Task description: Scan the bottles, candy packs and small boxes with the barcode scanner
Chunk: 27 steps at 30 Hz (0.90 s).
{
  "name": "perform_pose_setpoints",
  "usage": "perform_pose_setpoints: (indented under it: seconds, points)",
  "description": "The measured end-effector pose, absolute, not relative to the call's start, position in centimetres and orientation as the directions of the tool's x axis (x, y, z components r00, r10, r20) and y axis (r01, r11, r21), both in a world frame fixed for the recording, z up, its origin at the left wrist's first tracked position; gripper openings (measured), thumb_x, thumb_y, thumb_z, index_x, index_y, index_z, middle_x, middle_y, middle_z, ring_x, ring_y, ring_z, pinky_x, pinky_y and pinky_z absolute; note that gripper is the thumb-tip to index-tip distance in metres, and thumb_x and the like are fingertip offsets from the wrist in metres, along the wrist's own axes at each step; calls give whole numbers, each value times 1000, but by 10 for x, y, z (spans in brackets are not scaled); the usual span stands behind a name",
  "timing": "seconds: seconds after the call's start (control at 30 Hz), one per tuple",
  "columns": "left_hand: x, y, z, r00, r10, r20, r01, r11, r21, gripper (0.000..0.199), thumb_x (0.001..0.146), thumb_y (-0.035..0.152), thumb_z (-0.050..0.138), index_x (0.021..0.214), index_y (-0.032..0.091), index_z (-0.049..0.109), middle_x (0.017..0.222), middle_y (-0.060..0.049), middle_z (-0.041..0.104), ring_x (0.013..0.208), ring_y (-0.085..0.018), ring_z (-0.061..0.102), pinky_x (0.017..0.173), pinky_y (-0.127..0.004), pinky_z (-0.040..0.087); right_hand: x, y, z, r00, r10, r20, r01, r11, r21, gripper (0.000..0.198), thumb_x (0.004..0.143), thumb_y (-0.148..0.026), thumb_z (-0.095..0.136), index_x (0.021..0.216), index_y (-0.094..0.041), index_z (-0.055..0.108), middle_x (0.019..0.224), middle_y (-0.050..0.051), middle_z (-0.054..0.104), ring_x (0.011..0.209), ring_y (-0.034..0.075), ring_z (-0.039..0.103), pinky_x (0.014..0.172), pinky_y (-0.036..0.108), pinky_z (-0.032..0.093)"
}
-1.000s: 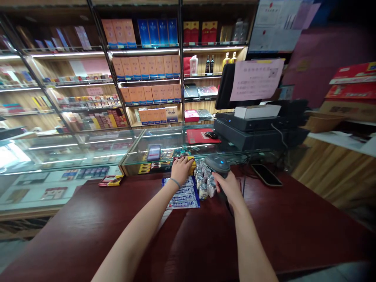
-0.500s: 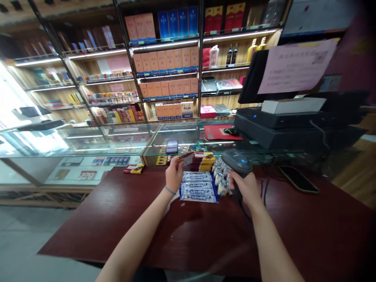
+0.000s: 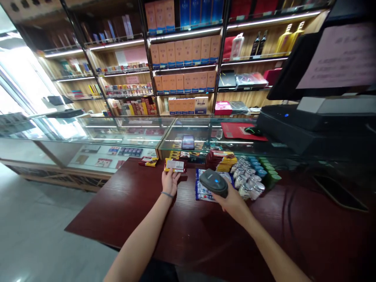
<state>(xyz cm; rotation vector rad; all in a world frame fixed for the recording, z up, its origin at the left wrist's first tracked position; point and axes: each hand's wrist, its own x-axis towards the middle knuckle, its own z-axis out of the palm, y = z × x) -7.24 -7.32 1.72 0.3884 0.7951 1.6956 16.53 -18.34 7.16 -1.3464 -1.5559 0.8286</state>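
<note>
My left hand (image 3: 170, 182) grips a red and yellow packaged bar (image 3: 175, 165) by its near edge, its white label with a barcode facing me. In my right hand (image 3: 230, 197) is a dark barcode scanner (image 3: 214, 181) with a blue light, its head tilted toward the left. Beneath the scanner lie blue and white wrapped packets (image 3: 201, 192), partly covered by it. Behind them rises a stack of red and yellow bars (image 3: 220, 160). Small silver-topped jars (image 3: 246, 180) stand in rows to the right. More bars (image 3: 148, 161) lie at the table's far left.
Blue and green rolls (image 3: 268, 172) stand beside the jars, with a phone (image 3: 339, 192) farther right on the dark red table (image 3: 188, 231). A glass display counter (image 3: 141, 131) borders the far edge. A monitor (image 3: 289, 74) stands at the right, before stocked shelves.
My left hand has moved left with the bar, and its labelled face now shows. My right hand has brought the scanner left over the wrapped packets. The view has shifted right.
</note>
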Motion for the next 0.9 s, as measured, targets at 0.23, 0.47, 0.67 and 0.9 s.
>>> perform_pose_setpoints:
  seconds: [0.23, 0.47, 0.67, 0.9]
  points:
    - [-73, -74, 17, -279, 950, -143, -730, -113, 674, 11, 91, 21, 61, 94, 23, 51, 111, -5, 69, 103, -19, 70, 96, -47, 55, 160, -181, 55, -202, 955, 217, 547, 294, -784, 52, 76, -27, 64, 127, -24, 57, 113, 9, 74, 105, 31, 70, 85, 40, 55]
    - [-74, -72, 14, -276, 950, -145, -728, -108, 676, 14, 90, 19, 61, 98, 23, 50, 109, -5, 69, 101, -19, 71, 96, -47, 55, 160, -181, 57, -160, 964, 213, 505, 266, -821, 54, 74, -25, 64, 127, -24, 53, 117, 9, 72, 110, 30, 68, 87, 39, 54]
    - [-72, -70, 14, -295, 941, -168, -725, -106, 680, 20, 88, 21, 66, 98, 23, 48, 103, -4, 70, 88, -16, 72, 90, -43, 56, 164, -178, 52, -146, 974, 174, 530, 226, -817, 46, 77, -32, 64, 121, -24, 54, 107, 7, 75, 97, 27, 71, 79, 35, 54]
    - [-75, -65, 31, -427, 879, -215, -713, -181, 677, 22, 87, 21, 65, 94, 23, 44, 95, -1, 68, 81, -14, 71, 87, -42, 56, 157, -181, 60, -30, 982, 185, 500, 175, -848, 38, 76, -37, 64, 111, -26, 58, 86, 3, 74, 82, 26, 71, 67, 33, 52]
